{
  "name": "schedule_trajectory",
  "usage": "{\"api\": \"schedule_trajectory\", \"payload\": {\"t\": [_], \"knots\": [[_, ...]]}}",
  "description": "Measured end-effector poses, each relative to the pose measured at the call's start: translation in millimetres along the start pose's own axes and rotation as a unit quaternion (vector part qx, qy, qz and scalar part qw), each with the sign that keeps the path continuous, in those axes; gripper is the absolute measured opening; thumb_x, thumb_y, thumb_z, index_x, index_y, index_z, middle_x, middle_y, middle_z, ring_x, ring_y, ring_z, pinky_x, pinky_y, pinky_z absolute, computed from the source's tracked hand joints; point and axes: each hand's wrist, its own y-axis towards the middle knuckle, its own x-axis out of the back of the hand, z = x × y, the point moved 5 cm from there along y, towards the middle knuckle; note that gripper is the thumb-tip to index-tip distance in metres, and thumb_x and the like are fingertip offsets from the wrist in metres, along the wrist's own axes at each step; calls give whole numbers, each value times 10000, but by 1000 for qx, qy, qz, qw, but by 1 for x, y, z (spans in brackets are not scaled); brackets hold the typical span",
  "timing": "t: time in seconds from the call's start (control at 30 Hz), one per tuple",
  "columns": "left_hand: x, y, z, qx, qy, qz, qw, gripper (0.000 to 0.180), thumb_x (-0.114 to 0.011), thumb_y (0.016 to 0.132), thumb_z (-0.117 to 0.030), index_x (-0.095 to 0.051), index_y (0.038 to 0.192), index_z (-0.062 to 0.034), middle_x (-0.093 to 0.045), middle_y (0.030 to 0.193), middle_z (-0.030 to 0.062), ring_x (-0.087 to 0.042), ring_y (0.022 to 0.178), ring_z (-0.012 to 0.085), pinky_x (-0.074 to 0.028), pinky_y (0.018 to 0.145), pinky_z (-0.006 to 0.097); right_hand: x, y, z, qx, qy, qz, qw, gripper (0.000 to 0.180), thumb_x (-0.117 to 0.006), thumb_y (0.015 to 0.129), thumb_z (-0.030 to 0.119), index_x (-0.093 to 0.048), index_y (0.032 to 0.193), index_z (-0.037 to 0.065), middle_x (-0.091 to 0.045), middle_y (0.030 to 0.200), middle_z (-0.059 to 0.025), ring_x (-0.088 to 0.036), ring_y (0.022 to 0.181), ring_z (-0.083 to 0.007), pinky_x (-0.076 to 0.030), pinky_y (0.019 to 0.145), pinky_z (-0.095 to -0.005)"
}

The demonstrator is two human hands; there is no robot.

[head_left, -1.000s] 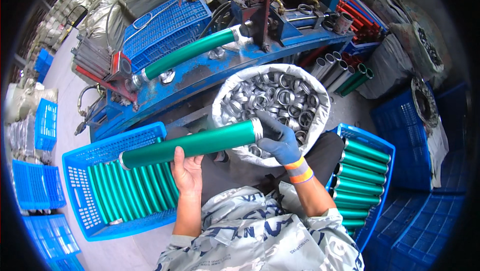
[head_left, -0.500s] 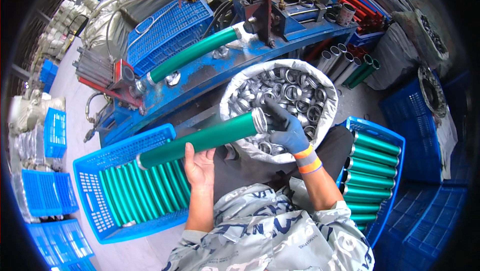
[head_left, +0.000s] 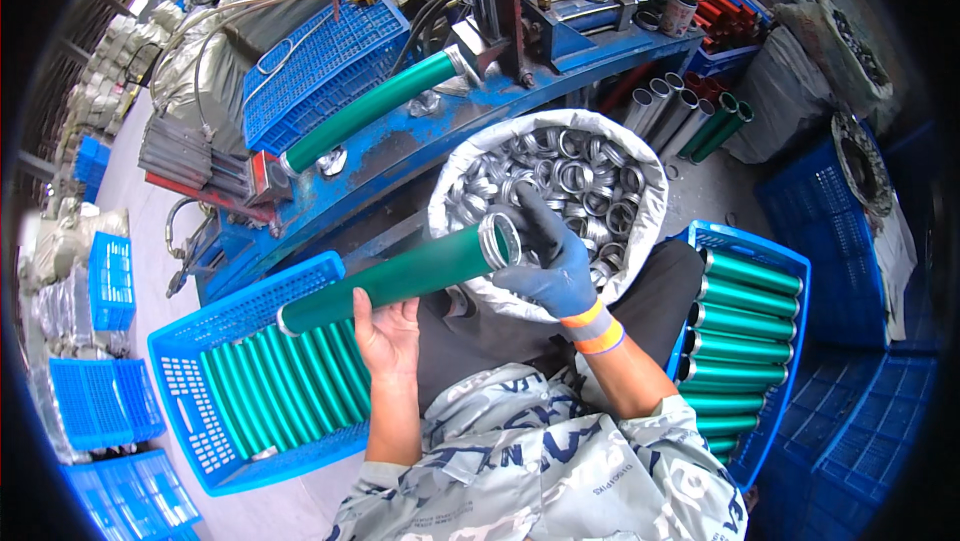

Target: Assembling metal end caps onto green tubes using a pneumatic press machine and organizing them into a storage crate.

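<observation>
- Left of and below the left hand: a blue left crate [head_left: 290, 463] holds a close row of green tubes [head_left: 280, 391]; whether every end there bears a ring cannot be told.
- Above the left hand, beyond it: a mounted tube [head_left: 370, 111] lies along the blue counter [head_left: 450, 126], apparently at a separate stage from the held piece.
- Left hand [head_left: 390, 341]: bare, gripping the held tube [head_left: 400, 276] from below, thumb along its near side. The tube slants above the left crate, rising toward the right hand; pale metal shows at both ends, so ring fitting appears well advanced.
- Right hand [head_left: 555, 271]: gloved, thumb and fingers parted at the tube's ringed end; whether they grip it cannot be told, nor whether the ring is fully seated.
- Just beyond the right hand: a white sack [head_left: 655, 186] of loose metal rings [head_left: 575, 176], plainly unused.
- Right of the right hand: a blue right crate [head_left: 750, 243] bears stacked tubes [head_left: 745, 346] with silvery ends, seemingly already ringed.
</observation>
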Motion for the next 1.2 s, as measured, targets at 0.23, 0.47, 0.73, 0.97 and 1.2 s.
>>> {"api": "schedule_trajectory", "payload": {"t": [0.23,0.47,0.73,0.97,1.2], "knots": [[-14,-12,2,19,-45,-29,998,498,-806,1077,-398,-703,1432,-64,-764,1423,129,-752,1303,276,-660,1088,458,-19,0,-3,-12,240,-71,968,1105,-940,806,-65,-368,1752,-44,-635,1617,-189,-627,1476,-257,-511,1250,-417],[-31,-26,-1,8,-34,-26,999,486,-806,1072,-393,-719,1416,-61,-762,1426,143,-743,1320,291,-632,1133,480,-20,-20,12,120,98,-146,977,1047,-953,797,-19,-434,1706,-58,-673,1561,-207,-665,1433,-280,-502,1257,-435],[2,-26,-47,-60,-43,-12,997,472,-752,1107,-351,-685,1468,-54,-717,1518,192,-675,1440,363,-590,1197,549,43,-9,19,-4,-115,-26,993,882,-961,844,55,-554,1616,-76,-726,1394,-157,-712,1269,-191,-576,1124,-369],[-32,-41,-24,-15,-102,36,994,472,-773,1087,-302,-676,1484,-65,-716,1494,212,-643,1473,367,-635,1139,588,-8,-30,-26,-122,206,38,970,1105,-971,822,238,-403,1730,-39,-727,1470,-185,-688,1403,-273,-530,1204,-411],[8,-38,-46,-41,-137,12,990,538,-775,1089,-377,-667,1494,-39,-712,1515,211,-684,1426,360,-559,1236,569,-31,-30,-9,-126,658,64,740,974,-705,1098,593,-323,1760,-11,-537,1627,-315,-662,1415,-464,-612,1178,-565]]}}
